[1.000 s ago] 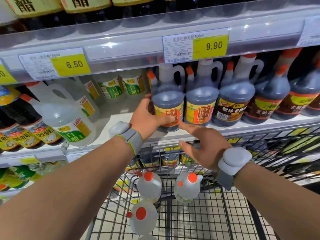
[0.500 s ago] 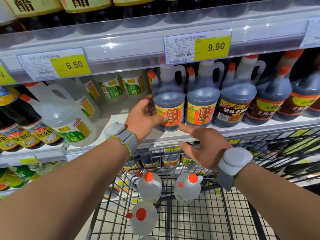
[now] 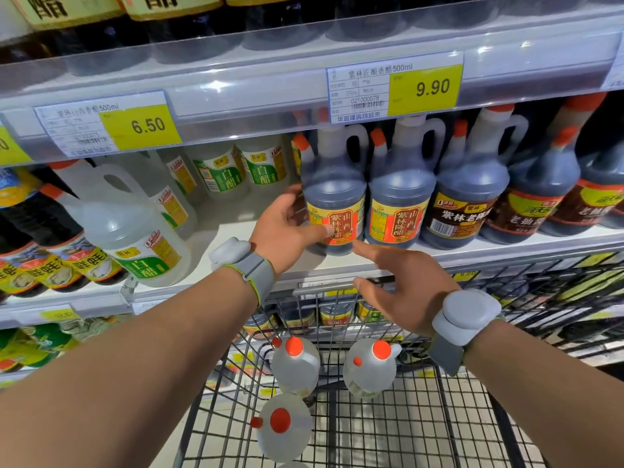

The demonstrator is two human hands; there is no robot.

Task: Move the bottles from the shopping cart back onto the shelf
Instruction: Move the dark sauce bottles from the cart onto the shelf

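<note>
The left hand (image 3: 287, 228) grips the dark bottle (image 3: 334, 197); right hand (image 3: 401, 285) hovers outstretched.

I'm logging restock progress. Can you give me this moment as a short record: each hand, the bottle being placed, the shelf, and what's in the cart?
left hand: grips the dark vinegar bottle, thumb across its label
right hand: holds nothing, fingers stretched toward that bottle's base; contact unclear
dark vinegar bottle: upright on the shelf, at the left end of the dark row, beside a matching bottle
shelf: bare patch left of the held bottle
shopping cart: at least three clear red-capped bottles inside
</note>
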